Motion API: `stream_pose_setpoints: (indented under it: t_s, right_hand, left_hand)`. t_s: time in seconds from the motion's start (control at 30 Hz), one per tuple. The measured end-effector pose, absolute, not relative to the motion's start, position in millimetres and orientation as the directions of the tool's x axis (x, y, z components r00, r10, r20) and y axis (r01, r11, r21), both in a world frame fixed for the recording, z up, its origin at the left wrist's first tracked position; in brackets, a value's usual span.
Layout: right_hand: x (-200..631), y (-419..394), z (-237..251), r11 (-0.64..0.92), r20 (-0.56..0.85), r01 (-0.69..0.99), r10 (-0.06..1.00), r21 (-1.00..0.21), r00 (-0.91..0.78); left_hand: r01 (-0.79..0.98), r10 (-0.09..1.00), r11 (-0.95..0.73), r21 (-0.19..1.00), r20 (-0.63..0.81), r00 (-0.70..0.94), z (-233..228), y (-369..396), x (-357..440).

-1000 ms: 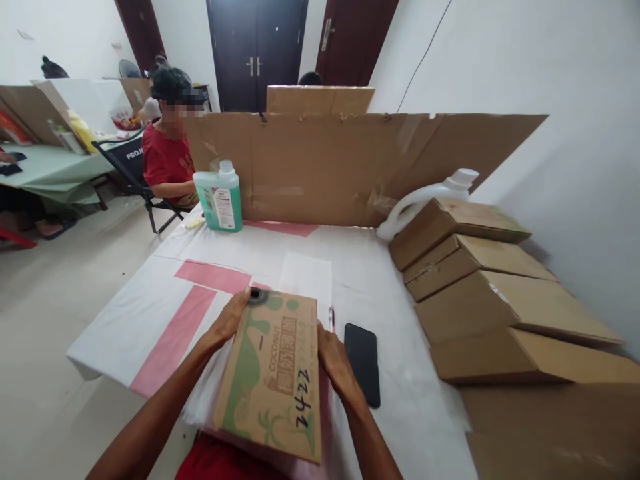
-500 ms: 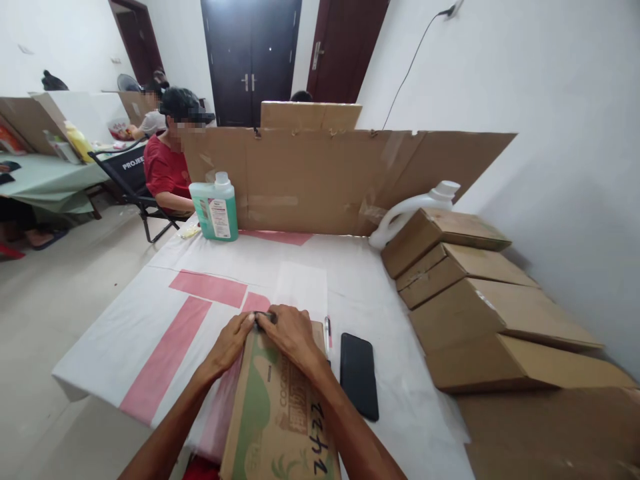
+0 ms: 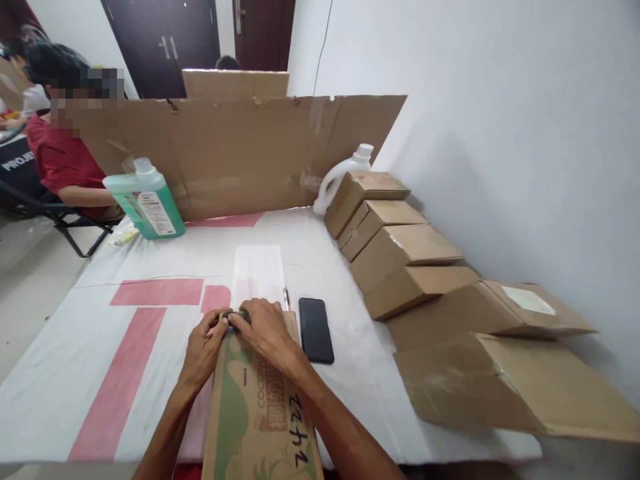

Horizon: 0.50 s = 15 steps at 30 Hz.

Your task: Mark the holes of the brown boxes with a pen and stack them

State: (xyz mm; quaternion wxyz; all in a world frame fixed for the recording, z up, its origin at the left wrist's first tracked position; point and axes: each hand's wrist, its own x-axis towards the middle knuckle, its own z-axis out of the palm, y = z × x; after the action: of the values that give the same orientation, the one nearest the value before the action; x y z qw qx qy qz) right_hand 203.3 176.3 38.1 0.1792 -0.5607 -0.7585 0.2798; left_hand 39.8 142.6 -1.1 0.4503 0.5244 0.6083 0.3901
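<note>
A printed cardboard box (image 3: 233, 407), with green shapes and handwritten numbers, lies in front of me at the table's near side. At its far end my left hand (image 3: 206, 337) and my right hand (image 3: 267, 332) meet, fingers closed. Between them is a small dark object (image 3: 235, 314), pinched by both thumbs and fingers; its kind is too hidden to tell. My right forearm passes over the box's right side. Just right of the box lie a black phone (image 3: 316, 330) and a pen (image 3: 286, 298), and a white paper sheet (image 3: 259, 270) is beyond my hands.
Several closed cardboard boxes (image 3: 425, 307) line the table's right side. A cardboard panel (image 3: 240, 160) stands across the back, with a green liquid bottle (image 3: 150, 207) at left and a white jug (image 3: 333, 180) at right. A person in a red shirt (image 3: 70, 157) sits beyond the left corner.
My view has swung to the right, so things sit further left and more boxes show. Both hands stay at the box's far end, still pinching the small dark object.
</note>
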Motion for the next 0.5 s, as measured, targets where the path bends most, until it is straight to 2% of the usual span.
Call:
stream_pose_setpoints:
  t_s: [0.07, 0.13, 0.17, 0.23, 0.3, 0.33, 0.5]
  right_hand:
    - [226, 174, 36, 0.237, 0.157, 0.648, 0.971, -0.724, -0.180]
    - [256, 173, 27, 0.178, 0.243, 0.636, 0.970, -0.751, 0.015]
    - [271, 174, 21, 0.096, 0.206, 0.675, 0.975, -0.732, 0.086]
    - [295, 174, 3, -0.096, 0.011, 0.776, 0.991, -0.624, 0.131]
    - [307, 173, -18, -0.183, -0.169, 0.830, 0.980, -0.527, 0.108]
    - [308, 173, -27, -0.189, -0.214, 0.839, 0.973, -0.511, 0.090]
    - [297, 173, -58, -0.144, -0.186, 0.817, 0.981, -0.559, 0.045]
  left_hand:
    - [0.233, 0.983, 0.176, 0.956, -0.182, 0.005, -2, 134, 37]
    - [0.172, 0.978, 0.194, 0.966, -0.204, 0.042, -4, 123, 36]
    - [0.144, 0.977, 0.198, 0.970, -0.207, 0.053, -6, 117, 35]
    - [0.100, 0.977, 0.199, 0.975, -0.206, 0.058, -9, 107, 36]
    - [0.078, 0.977, 0.202, 0.976, -0.207, 0.058, -12, 101, 39]
    - [0.070, 0.977, 0.203, 0.977, -0.208, 0.057, -14, 100, 40]
    - [0.006, 0.981, 0.190, 0.982, -0.190, 0.034, -19, 101, 39]
